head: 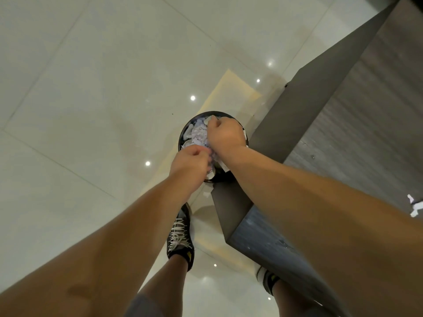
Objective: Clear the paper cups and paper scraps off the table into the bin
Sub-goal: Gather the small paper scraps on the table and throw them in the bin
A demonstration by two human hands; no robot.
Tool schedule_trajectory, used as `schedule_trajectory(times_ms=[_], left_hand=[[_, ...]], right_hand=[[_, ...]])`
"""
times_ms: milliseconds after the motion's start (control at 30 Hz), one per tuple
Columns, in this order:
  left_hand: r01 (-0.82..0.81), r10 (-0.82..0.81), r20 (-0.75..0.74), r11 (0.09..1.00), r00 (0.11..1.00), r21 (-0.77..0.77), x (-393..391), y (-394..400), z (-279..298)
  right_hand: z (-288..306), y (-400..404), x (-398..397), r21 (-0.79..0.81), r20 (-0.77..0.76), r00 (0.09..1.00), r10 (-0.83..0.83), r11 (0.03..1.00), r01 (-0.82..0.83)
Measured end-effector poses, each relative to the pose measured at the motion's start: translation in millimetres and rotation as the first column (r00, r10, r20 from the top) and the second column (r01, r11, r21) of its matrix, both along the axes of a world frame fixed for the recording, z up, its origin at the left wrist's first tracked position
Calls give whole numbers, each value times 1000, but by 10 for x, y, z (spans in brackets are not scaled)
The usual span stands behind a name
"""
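A round black bin with its mouth facing up is seen from above on the glossy pale tiled floor, just left of the corner of the dark grey wood-grain table. Its round shape gives it no long axis in plan; its axis runs upright, toward the camera. The bin is heaped with crumpled white and pale lilac paper scraps, some of which stick out over the rim on the side nearest the table. At the near rim of the bin the left hand is seen with fingers curled into a loose fist over the heap; whether paper is pinched inside it cannot be told. Over the far right part of the bin the right hand is closed, with a small grey-white scrap pinched at its fingertips and pointing away from the camera. Below the bin, a black lace-up shoe stands on the floor. Well right of the bin, a few white torn paper pieces lie on the table at the frame's edge.
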State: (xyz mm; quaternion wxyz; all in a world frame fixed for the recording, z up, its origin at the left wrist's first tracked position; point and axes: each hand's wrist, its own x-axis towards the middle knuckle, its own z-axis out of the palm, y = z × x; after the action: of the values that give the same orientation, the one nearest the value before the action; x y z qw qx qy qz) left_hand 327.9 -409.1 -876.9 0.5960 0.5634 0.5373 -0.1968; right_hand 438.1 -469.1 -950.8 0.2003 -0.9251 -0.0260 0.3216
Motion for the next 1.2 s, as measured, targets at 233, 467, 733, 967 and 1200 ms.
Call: schedule_trajectory(times_ms=[233, 467, 733, 967, 1200], left_hand=[[-217, 218, 4, 972, 976, -91, 120, -109, 117], [-172, 171, 73, 985, 982, -3, -3, -74, 149], [275, -302, 292, 953, 907, 130, -204, -242, 115], [338, -347, -34, 879, 937, 338, -301, -188, 216], [284, -389, 91, 795, 917, 535, -156, -538, 938]], right_hand=[[121, -15, 154, 94, -361, 839, -407, 879, 467], [292, -46, 19, 10, -746, 390, -540, 577, 817], [308, -67, -47, 44, -798, 303, -521, 451, 892], [771, -102, -158, 361, -173, 950, -261, 880, 308], [1481, -1133, -120, 484, 149, 968, -202, 869, 107]])
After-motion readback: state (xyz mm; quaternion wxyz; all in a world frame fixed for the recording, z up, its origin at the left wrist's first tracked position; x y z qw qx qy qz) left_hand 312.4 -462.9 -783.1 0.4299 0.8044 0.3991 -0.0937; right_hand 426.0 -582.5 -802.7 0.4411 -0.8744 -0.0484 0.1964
